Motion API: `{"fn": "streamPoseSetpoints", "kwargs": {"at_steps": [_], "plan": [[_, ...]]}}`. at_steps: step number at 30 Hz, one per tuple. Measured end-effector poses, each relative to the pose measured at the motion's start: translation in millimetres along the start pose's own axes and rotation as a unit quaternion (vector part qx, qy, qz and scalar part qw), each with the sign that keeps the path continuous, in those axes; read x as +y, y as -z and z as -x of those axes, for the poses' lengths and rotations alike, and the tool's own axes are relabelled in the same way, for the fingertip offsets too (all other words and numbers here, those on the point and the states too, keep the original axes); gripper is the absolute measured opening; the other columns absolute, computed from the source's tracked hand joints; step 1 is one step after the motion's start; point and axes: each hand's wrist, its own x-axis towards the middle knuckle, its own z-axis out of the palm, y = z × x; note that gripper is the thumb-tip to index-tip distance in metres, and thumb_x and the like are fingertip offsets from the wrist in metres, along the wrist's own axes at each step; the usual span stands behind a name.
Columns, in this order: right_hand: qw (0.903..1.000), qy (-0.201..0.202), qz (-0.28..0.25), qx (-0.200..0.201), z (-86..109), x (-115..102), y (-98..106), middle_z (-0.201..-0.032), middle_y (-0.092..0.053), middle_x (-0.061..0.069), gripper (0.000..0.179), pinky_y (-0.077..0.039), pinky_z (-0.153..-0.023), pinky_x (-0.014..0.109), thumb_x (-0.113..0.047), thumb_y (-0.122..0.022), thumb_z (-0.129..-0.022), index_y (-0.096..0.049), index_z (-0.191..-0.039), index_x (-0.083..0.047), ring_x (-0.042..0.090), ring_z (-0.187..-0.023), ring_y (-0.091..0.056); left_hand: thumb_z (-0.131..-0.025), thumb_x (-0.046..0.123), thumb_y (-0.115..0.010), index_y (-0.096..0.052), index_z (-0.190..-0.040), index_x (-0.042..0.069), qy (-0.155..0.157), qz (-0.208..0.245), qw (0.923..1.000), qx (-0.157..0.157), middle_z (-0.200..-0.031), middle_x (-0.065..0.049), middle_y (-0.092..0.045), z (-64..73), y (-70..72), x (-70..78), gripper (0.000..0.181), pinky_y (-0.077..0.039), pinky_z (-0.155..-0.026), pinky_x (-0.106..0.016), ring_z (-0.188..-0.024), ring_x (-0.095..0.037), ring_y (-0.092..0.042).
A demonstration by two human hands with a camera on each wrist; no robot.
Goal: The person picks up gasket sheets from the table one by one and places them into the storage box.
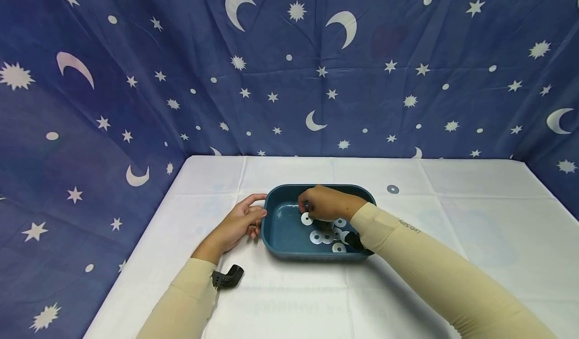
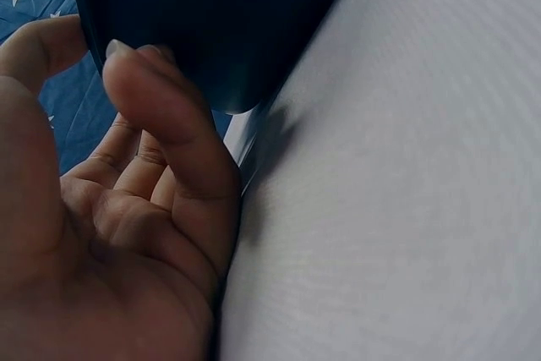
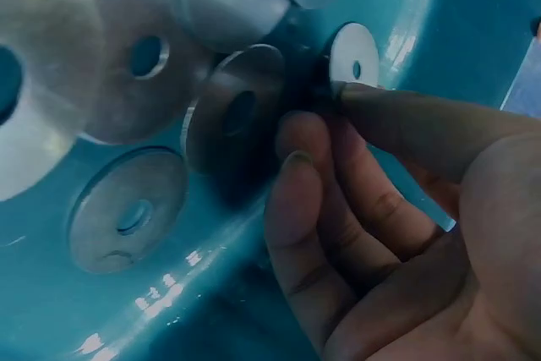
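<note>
A dark teal plastic tub (image 1: 289, 254) stands on the white-covered table, with several flat metal washers (image 1: 316, 237) lying on its floor. Inside it, my right hand (image 1: 325, 204) reaches down and pinches a washer (image 3: 353, 52) at its fingertips; the fingertips partly cover that washer's edge. More washers (image 3: 127, 209) lie beside the fingers in the right wrist view, some overlapping. My left hand (image 1: 239, 223) rests against the tub's left wall, its relaxed fingers touching the outside. In the left wrist view, the fingertips meet the tub wall (image 2: 211, 31).
A single grey washer (image 1: 393, 189) lies on the white cloth (image 1: 475, 238) right of the tub. Behind the table hangs a blue curtain (image 1: 289, 107) with moons and stars. A black wrist mount (image 1: 228, 277) sticks out from the left sleeve.
</note>
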Motion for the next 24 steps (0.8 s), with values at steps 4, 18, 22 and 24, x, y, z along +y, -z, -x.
{"fn": "streamPoseSetpoints", "kwargs": {"at_steps": [4,18,22,24], "plan": [[0.9999,0.008,0.006,0.003,2.0,4,-1,-0.089,-0.069,0.005,0.013,-0.052,-0.065,0.023,0.001,-0.067,-0.091,-0.069,-0.101,-0.008,0.012,-0.071,-0.058,-0.100,0.018,-0.056,-0.037,-0.148,0.010,0.000,0.000,1.0000,-0.001,-0.077,0.004,-0.057,-1.6,-1.8,1.1,0.052,-0.044,-0.050,-0.021,-0.057,-0.010,-0.052],[0.9984,0.005,0.054,0.014,20.5,3,17,-0.100,-0.072,0.008,0.021,-0.057,-0.076,0.027,0.002,-0.061,-0.094,-0.071,-0.110,-0.008,0.013,-0.081,-0.063,-0.100,0.017,-0.057,-0.037,-0.148,0.008,0.000,0.002,1.0000,0.000,-0.081,0.002,-0.059,-2.3,-1.1,-2.1,0.052,-0.045,-0.050,-0.021,-0.056,-0.009,-0.052],[0.9976,0.010,0.062,0.028,32.8,6,27,-0.100,-0.073,0.008,0.020,-0.057,-0.079,0.029,0.000,-0.061,-0.094,-0.071,-0.111,-0.006,0.012,-0.082,-0.063,-0.100,0.017,-0.057,-0.037,-0.148,0.008,-0.001,0.003,1.0000,0.000,-0.081,0.003,-0.059,-1.5,-1.2,-2.0,0.053,-0.046,-0.050,-0.020,-0.056,-0.009,-0.052],[0.9969,0.004,0.067,0.039,39.2,9,33,-0.098,-0.073,0.007,0.020,-0.058,-0.082,0.030,-0.002,-0.062,-0.094,-0.070,-0.112,-0.006,0.012,-0.082,-0.063,-0.100,0.017,-0.057,-0.036,-0.148,0.007,0.000,0.004,1.0000,0.002,-0.080,0.003,-0.058,-0.8,-1.4,-1.3,0.053,-0.046,-0.050,-0.020,-0.056,-0.008,-0.052]]}}
